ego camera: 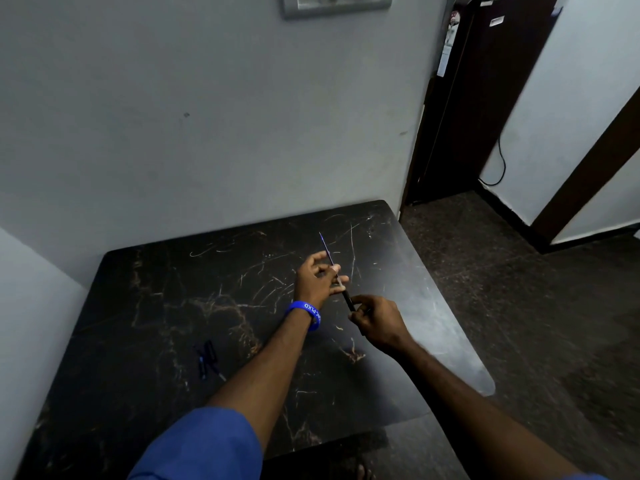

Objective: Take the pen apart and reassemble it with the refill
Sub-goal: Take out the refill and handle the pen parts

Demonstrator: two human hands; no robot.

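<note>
One refill [328, 252] between left fingers [330, 271]

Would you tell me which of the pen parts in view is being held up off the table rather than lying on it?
The thin refill with the dark barrel, pinched between left hand and right hand; the other pens lie on the table.

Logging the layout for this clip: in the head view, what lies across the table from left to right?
Spare pens lying on the table → blue wristband → left hand → right hand gripping the pen barrel.
</note>
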